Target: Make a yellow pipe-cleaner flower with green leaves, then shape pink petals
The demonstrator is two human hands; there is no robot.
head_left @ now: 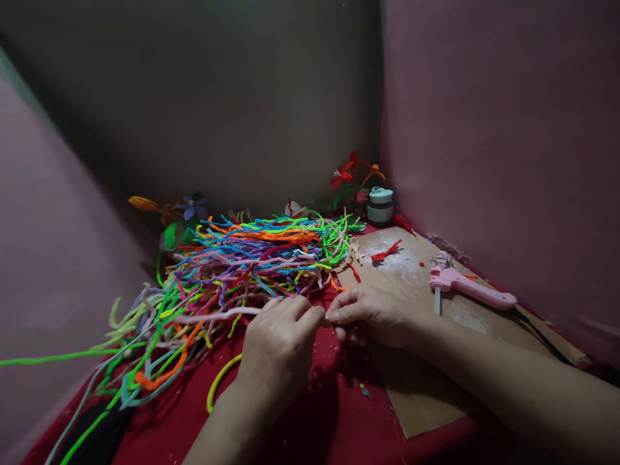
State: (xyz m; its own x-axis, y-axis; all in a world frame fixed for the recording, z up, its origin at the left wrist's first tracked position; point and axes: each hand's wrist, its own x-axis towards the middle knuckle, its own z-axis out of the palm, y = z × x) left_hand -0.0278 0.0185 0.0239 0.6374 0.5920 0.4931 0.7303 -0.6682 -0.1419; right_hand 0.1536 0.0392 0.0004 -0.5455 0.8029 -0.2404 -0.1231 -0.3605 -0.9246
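My left hand and my right hand meet fingertip to fingertip over a red cloth. Both pinch a pale pink pipe cleaner that runs from my fingers leftward into a big heap of pipe cleaners in many colours. The heap lies just behind and left of my hands. A yellow-green pipe cleaner curves on the cloth below my left wrist.
A wooden board lies under my right forearm, with a pink glue gun and red scraps on it. Finished pipe-cleaner flowers and a small jar stand in the back corner. Pink walls close in left and right.
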